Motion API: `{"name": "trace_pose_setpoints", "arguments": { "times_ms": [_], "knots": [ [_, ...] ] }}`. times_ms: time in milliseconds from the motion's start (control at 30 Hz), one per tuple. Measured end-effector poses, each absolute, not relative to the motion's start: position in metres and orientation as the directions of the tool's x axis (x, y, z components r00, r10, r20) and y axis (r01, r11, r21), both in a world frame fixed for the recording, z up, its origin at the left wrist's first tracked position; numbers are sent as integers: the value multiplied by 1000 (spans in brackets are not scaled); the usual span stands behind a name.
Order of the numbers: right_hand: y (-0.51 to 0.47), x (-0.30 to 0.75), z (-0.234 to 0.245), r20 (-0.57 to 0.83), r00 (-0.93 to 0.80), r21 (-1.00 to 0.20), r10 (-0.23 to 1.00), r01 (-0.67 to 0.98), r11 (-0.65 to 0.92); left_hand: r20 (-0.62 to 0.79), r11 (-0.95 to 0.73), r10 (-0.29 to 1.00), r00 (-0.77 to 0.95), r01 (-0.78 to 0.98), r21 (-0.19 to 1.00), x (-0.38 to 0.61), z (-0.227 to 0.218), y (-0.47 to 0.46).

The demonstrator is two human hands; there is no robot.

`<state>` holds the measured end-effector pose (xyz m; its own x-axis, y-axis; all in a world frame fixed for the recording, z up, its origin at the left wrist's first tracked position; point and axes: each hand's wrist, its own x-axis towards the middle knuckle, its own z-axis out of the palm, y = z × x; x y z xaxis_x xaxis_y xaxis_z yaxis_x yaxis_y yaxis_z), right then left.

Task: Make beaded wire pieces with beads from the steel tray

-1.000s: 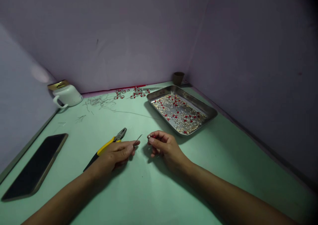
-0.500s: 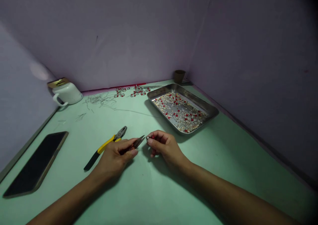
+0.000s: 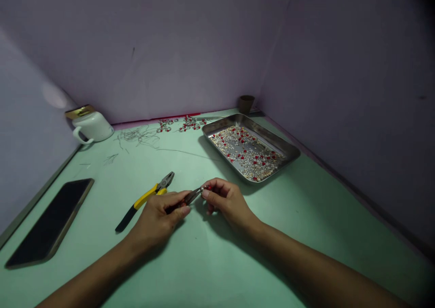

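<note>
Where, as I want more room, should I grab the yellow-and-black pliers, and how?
Probably by the exposed handle, coming from the person's left: it is long and slim, the metal head points away, and the left grip crowds the other side.

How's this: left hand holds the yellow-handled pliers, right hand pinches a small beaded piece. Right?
Wrong tool: in the head view, the left hand holds a small pointed tool; the yellow-handled pliers lie on the table. The right hand does pinch a small beaded piece.
</note>
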<state>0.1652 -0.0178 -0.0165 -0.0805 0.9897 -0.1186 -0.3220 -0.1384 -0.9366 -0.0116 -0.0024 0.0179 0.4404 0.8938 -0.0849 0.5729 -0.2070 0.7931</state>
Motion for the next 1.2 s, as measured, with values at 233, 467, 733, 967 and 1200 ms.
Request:
{"name": "trace_pose_setpoints", "arguments": {
  "times_ms": [233,467,733,967,1200],
  "knots": [
    [-18,165,-17,-120,-82,-934,989,-329,-140,-86,-203,891,446,561,803,-13,17,-2],
    [-17,165,-17,-123,-70,-936,990,-323,-139,-76,-213,894,441,567,796,-12,16,-4],
    [-17,165,-16,-164,-46,-910,985,-379,-169,73,-201,978,198,769,607,-26,30,15],
    [-16,164,-15,-208,-77,-887,975,-406,-221,-67,-27,997,33,996,89,-69,26,65],
    [-18,162,-18,-172,-73,-932,982,-312,-186,168,-261,963,211,886,382,-47,28,39]
  ]
}}
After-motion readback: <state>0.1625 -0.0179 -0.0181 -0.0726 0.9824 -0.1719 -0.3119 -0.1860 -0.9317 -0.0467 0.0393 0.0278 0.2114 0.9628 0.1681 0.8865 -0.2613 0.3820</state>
